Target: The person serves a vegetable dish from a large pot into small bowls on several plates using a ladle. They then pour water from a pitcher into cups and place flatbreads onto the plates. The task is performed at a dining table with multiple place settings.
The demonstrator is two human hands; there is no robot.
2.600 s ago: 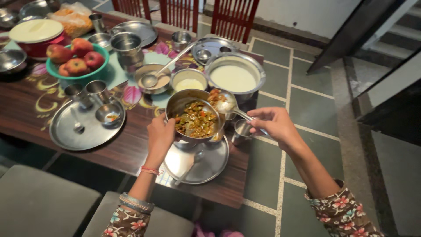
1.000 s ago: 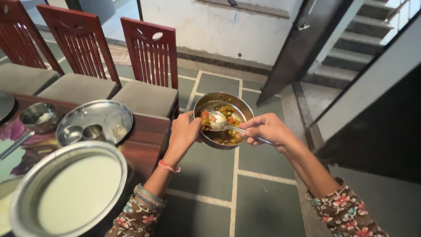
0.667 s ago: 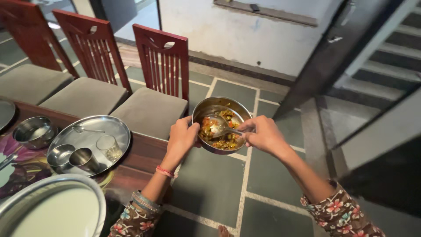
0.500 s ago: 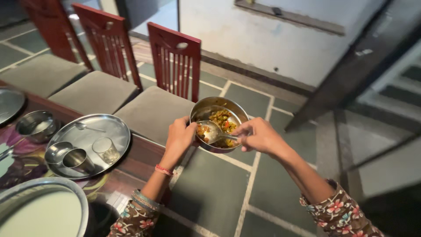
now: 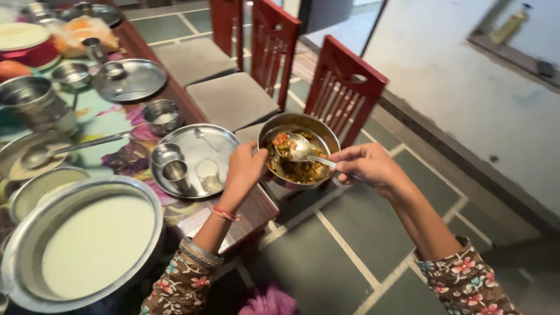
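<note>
My left hand (image 5: pixel 245 168) grips the rim of a steel bowl (image 5: pixel 324 132) holding cooked mixed vegetables (image 5: pixel 300 169). The bowl hangs in the air just past the corner of the table, above a grey chair seat. My right hand (image 5: pixel 366 164) holds the handle of a steel spoon (image 5: pixel 303 150), whose scoop carries some vegetables over the bowl. Just left of the bowl on the table lies a round steel plate (image 5: pixel 214 138) with a small bowl (image 5: pixel 166 154), a steel cup (image 5: pixel 176 174), a glass (image 5: pixel 207 172) and a small spoon.
A large steel pot of white liquid (image 5: pixel 87 242) stands at the near left. Further steel bowls, plates and a ladle (image 5: pixel 64 149) cover the patterned table. Red wooden chairs (image 5: pixel 343 87) with grey cushions line the far side. Green floor tiles (image 5: pixel 326 256) lie below.
The view has swung left, bringing more of the table into sight. The bowl and spoon have moved closer to the plate at the table's corner; the spoon now carries vegetables.
</note>
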